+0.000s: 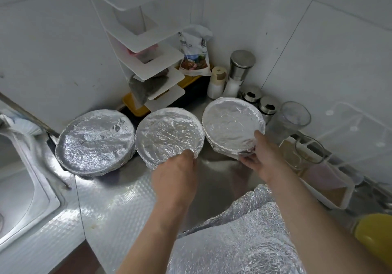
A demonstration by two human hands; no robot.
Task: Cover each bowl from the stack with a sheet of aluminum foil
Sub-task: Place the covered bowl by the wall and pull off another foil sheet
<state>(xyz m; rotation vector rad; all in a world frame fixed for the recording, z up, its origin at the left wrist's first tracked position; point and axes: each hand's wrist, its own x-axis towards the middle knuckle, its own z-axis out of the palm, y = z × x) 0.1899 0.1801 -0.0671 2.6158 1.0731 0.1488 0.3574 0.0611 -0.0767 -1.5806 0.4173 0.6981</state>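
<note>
Three foil-covered bowls stand in a row at the back of the steel counter: a left bowl (95,142), a middle bowl (168,134) and a right bowl (232,123). My left hand (176,174) grips the near rim of the middle bowl, fingers curled over the foil edge. My right hand (259,157) holds the near right rim of the right bowl, thumb on top and fingers underneath. Crinkled loose foil sheets (233,244) lie on the counter near me, partly under my right forearm.
A sink (23,193) lies at the left. A white tiered rack (146,61), a food bag (195,55) and spice jars (239,70) crowd the back corner. Glass jars (293,116) and a white tray (331,188) stand right. A yellow object (375,235) sits lower right.
</note>
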